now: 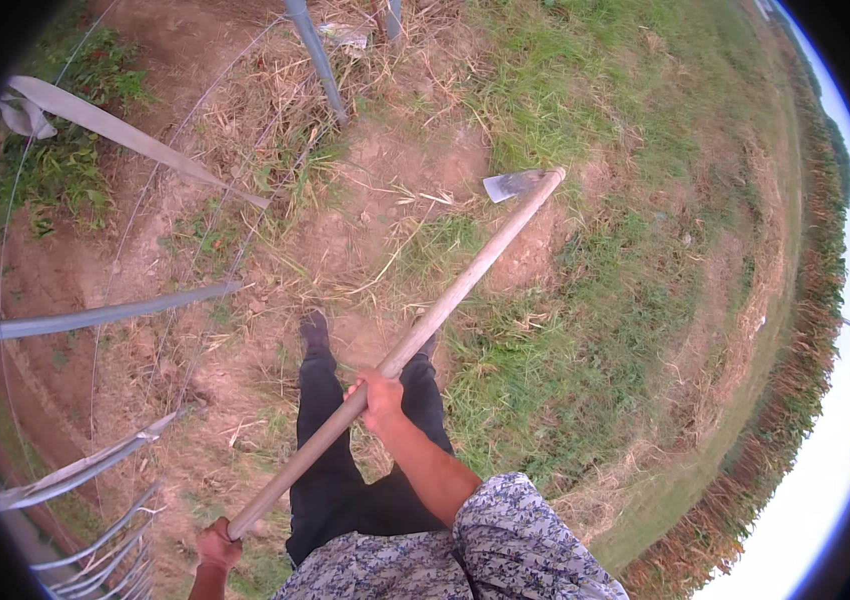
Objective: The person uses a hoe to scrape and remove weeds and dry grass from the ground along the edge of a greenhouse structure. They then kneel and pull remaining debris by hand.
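Observation:
A hoe with a long wooden handle crosses in front of my body from lower left to upper right. My left hand grips the butt end of the handle, beside my left leg. Further up, my right hand is wrapped around the shaft in front of my thighs. The flat metal hoe blade sits at the far end, over bare soil and grass ahead of my feet; whether it touches the ground I cannot tell. Part of the handle hides my right shoe.
Grey metal poles and thin wires line my left side. A pale strip of sheeting hangs from them near green plants. Cut dry grass litters the soil. Green grass grows on my right, with tall crops beyond.

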Available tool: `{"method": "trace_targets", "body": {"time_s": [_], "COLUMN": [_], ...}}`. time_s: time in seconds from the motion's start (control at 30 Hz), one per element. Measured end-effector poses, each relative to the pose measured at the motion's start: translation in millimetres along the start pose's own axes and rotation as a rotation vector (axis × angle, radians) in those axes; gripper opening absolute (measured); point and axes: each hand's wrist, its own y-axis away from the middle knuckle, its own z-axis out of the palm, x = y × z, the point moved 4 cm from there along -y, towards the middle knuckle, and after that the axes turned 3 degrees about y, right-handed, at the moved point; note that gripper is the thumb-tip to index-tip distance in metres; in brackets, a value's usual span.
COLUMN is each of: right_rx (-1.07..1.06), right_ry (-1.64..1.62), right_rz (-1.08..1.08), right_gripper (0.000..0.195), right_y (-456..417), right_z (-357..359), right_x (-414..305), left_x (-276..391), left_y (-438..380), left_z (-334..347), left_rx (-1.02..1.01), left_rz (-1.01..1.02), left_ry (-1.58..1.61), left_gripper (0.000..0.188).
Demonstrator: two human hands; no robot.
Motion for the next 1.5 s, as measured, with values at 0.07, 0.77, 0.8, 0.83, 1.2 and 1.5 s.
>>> {"method": "trace_targets", "body": {"time_s": [0.07, 0.77, 0.8, 0.83, 1.2, 1.5], "right_rx": [0.068, 0.094, 0.111, 0.127, 0.125, -0.026], "right_ry": [0.068, 0.027, 0.038, 0.05, 0.283, 0.117], "right_rz": [-0.219, 0.02, -0.087, -0.193, -0.145, 0.125], "right_gripper": [0.017, 0.012, 0.012, 0.012, 0.012, 0.015], "right_y": [-9, 8, 0, -9, 26, 29], "right_z": [-3, -11, -16, -20, 4, -4], "right_x": [-66, 22, -7, -36, 62, 107], "left_x": [59, -11, 16, 45, -23, -143], "left_y": [-32, 28, 6, -11, 101, 103], "left_z": [4, -17, -11, -9, -28, 15], "left_rx": [-0.037, 0.029, 0.005, -0.017, -0.155, -0.052], "left_rz": [0.051, -0.003, 0.04, 0.08, -0.047, 0.023], "left_ry": [0.075, -0.031, 0.008, 0.045, 0.169, -0.173], "left_gripper": [0.021, 0.021, 0.021, 0.021, 0.024, 0.039]}}
